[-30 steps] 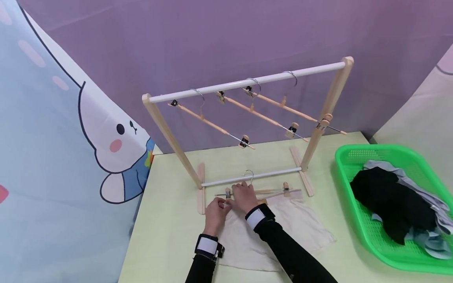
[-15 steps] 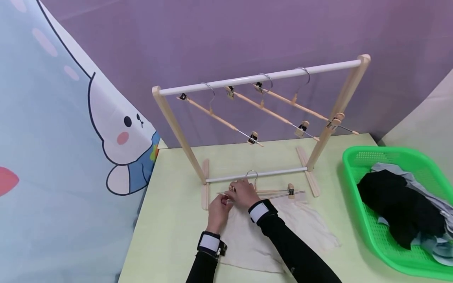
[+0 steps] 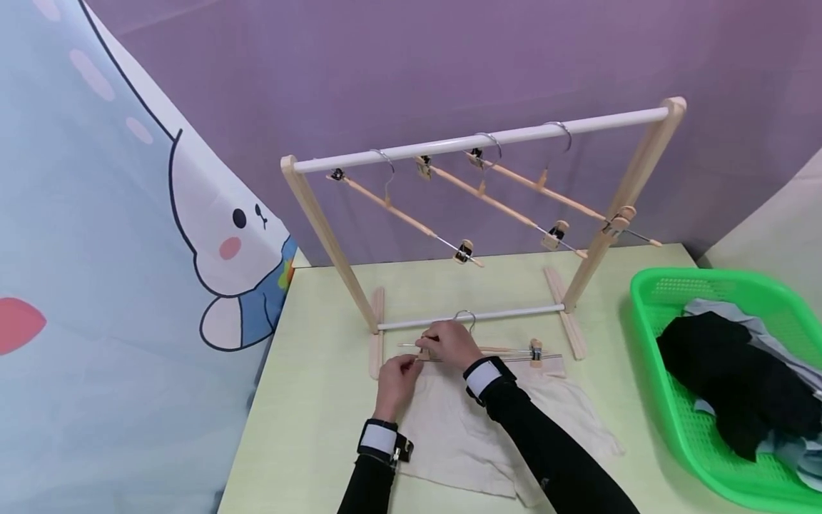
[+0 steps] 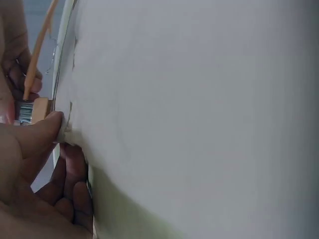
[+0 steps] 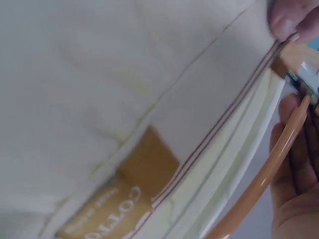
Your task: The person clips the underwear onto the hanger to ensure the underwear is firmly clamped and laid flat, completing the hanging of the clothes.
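Note:
Pale cream shorts (image 3: pixel 462 435) lie flat on the table, waistband toward the rack. A wooden clip hanger (image 3: pixel 501 350) lies along that waistband; its right clip (image 3: pixel 536 353) sits on the waistband's right end. My left hand (image 3: pixel 396 385) pinches the waistband's left corner between thumb and fingers, seen close in the left wrist view. Just beyond that thumb is the hanger's left clip (image 4: pixel 41 109), which my right hand (image 3: pixel 453 344) grips right at the fabric edge. In the right wrist view a brown and gold label (image 5: pixel 149 162) shows inside the waistband.
Behind the hands stands a wooden rack with a white top rail (image 3: pixel 424 148), from which three clip hangers (image 3: pixel 388 205) hang. A green basket (image 3: pixel 648 343) at the right holds black (image 3: pixel 726 378), grey and blue clothes.
The head view has shifted slightly, so the scene sits further right. My right hand has turned a little, and the left clip now shows beneath it. My left hand keeps its pinch on the corner.

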Available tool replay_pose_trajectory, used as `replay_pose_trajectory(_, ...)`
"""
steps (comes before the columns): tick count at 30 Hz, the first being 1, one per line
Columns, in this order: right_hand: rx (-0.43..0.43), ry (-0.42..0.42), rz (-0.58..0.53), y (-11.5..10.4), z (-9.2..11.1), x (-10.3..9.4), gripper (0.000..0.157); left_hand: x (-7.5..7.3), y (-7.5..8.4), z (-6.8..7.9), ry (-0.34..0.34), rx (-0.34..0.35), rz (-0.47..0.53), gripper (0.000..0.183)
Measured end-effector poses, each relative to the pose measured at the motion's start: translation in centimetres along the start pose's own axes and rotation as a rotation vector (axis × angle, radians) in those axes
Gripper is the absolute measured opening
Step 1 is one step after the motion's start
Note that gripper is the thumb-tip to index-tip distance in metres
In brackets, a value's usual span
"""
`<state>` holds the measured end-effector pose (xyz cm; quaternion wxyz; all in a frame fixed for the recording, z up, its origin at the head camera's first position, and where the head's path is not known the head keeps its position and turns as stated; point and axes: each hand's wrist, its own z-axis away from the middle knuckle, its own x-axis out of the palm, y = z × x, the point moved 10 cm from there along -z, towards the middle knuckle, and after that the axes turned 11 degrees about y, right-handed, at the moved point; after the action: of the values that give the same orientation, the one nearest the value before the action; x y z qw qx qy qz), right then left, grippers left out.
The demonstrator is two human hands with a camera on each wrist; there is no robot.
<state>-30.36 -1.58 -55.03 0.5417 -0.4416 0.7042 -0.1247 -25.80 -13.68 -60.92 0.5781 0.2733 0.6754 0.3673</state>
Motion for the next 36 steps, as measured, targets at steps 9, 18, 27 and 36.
replay_pose_trajectory(9,-0.016,-0.031,0.013,0.0,-0.5,-0.5,0.023,-1.0,-0.1,-0.4,0.127,-0.082,0.067,0.014)
replay_pose_trajectory(18,-0.039,-0.109,0.001,-0.1,-0.1,0.3,0.028,-1.0,-0.6,-0.1,0.2,-0.101,0.204,0.017)
replay_pose_trajectory(27,0.229,-0.199,-0.04,2.7,1.8,1.4,0.026,0.5,-0.9,-0.3,0.103,-0.111,0.213,0.019)
replay_pose_trajectory(36,0.267,-0.061,-0.023,3.2,4.9,-4.3,0.045,0.2,-1.5,0.4,0.035,-0.167,0.226,0.023)
